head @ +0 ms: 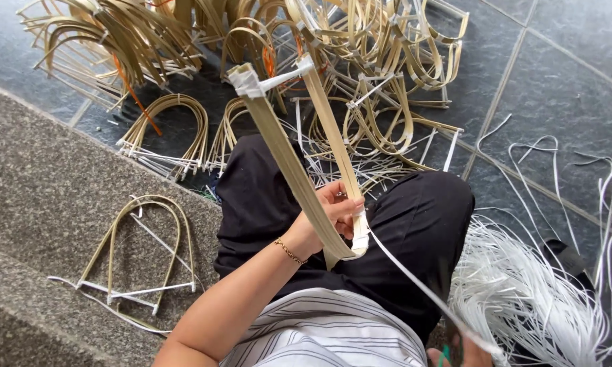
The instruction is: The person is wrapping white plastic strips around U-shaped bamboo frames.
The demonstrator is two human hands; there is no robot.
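The right hand (472,353) is cut off by the bottom edge, the left hand (330,214) is partly hidden behind the bent bamboo strip (299,170), and the pile of bamboo loops (265,41) is cropped at the top edge.

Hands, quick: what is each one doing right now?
Left hand: closed on the bent bamboo strip bundle.
Right hand: barely in view at the bottom edge, pulling the white strap; grip cannot be told.

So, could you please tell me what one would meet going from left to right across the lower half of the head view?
Bent bamboo loop on the grey mat → left hand gripping the folded bamboo strip bundle → black-clad lap → loose heap of white strips on the dark tiled floor.
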